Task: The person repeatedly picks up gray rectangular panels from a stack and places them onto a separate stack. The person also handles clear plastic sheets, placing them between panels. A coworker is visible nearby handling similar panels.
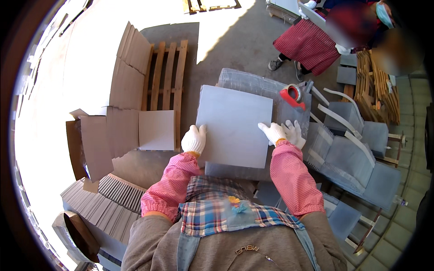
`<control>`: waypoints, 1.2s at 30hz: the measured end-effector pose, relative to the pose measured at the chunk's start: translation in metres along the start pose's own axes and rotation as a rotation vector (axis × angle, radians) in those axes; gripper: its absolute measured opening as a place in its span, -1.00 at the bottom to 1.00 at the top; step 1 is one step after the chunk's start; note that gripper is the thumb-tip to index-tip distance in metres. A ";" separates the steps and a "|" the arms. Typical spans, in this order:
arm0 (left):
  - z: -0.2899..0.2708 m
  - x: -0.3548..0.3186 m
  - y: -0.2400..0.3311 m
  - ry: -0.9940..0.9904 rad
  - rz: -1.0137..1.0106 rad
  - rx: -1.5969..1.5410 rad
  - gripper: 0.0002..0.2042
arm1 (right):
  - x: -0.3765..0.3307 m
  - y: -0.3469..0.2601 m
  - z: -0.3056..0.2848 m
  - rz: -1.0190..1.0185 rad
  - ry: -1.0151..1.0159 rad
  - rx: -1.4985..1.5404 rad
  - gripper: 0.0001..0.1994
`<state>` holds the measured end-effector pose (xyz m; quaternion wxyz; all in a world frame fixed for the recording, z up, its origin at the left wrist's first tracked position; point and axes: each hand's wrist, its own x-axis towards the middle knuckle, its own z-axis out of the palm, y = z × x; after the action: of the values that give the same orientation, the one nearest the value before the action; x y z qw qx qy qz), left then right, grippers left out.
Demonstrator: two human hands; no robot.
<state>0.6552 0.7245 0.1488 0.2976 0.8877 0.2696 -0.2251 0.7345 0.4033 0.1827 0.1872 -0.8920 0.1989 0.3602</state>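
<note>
A large, flat, light-grey square tile (235,128) lies level in front of me, over a film-wrapped stack (253,81). My left hand (194,140), in a white knit glove, grips the tile's left edge with the fingers out of sight beneath it. At the right edge, my gloved right hand (273,133) holds the tile, its thumb on the top face. Just beyond that hand, what looks like a loose white glove (294,134) rests on the stack. A red tape dispenser (294,96) lies at the stack's far right corner.
Cardboard cartons (122,128) and a wooden pallet (169,77) stand on the left. Closely packed brown sheets (101,203) are lower left. Grey tiles with pale strips (346,156) fill the right side. A masked co-worker (312,47) carries a panel at the far right.
</note>
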 end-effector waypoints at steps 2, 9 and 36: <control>-0.004 0.002 0.002 -0.002 0.019 0.071 -0.42 | 0.003 0.002 0.002 0.001 0.024 -0.019 -0.14; -0.015 0.005 0.017 -0.086 0.072 0.214 -0.43 | 0.009 0.013 0.007 -0.170 0.225 -0.420 -0.36; -0.215 -0.087 -0.244 1.144 0.003 0.147 -0.79 | -0.121 0.108 0.200 -0.870 -0.382 -0.360 -0.48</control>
<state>0.4920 0.9994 0.2536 0.0423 0.8869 0.3702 0.2732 0.4879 0.4335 0.1143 0.1961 -0.8285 -0.2942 0.4342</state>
